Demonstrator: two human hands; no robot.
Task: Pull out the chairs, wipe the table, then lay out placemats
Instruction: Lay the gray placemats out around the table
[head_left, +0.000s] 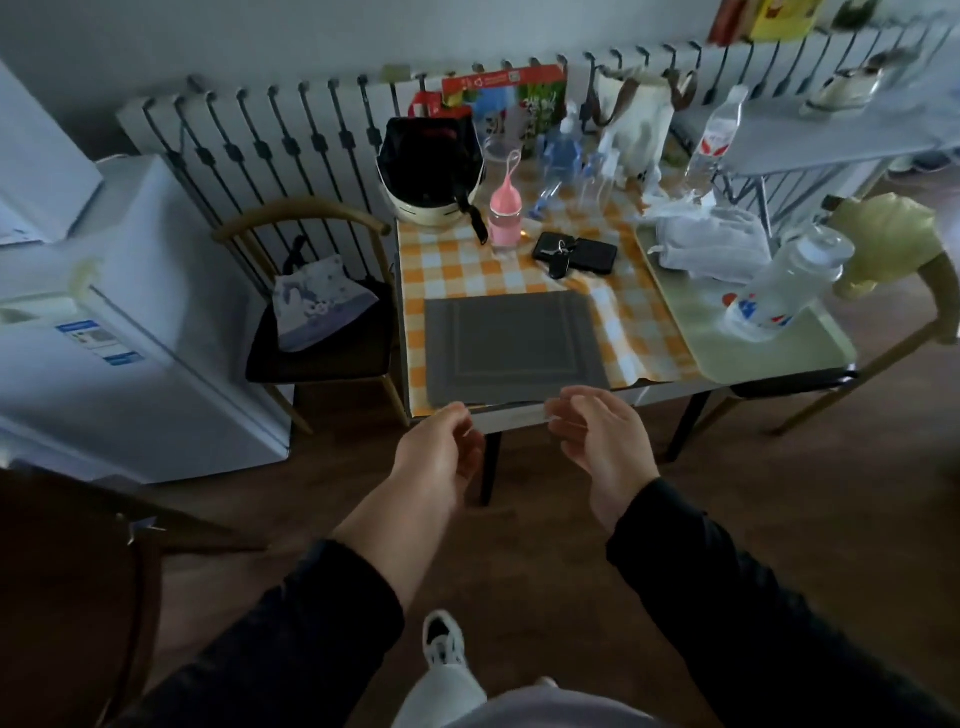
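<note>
Grey placemat (514, 347) lies flat on the table (524, 418), at the near edge, on the orange-check cloth (457, 265). Rectangular, matte, with an embossed inner border. Probably light, thin and floppy; the cloth under it looks glossy, so it may slide. Best hold: pinch the near corners or near edge, both hands, then drag or lift.

Left hand (441, 447) and right hand (597, 436) hover just off that near edge, fingers loosely curled, holding nothing, not touching the mat as far as I can tell.

Far half is cluttered: helmet (428, 171), pink bottle (505, 210), black phone with keys (576, 253), pale tray (779, 343) with clear plastic bottle (784, 280) and white cloths. Wooden chair (317, 312) stands at the left, pulled out.

Judgement: first mat down, more to lay.
</note>
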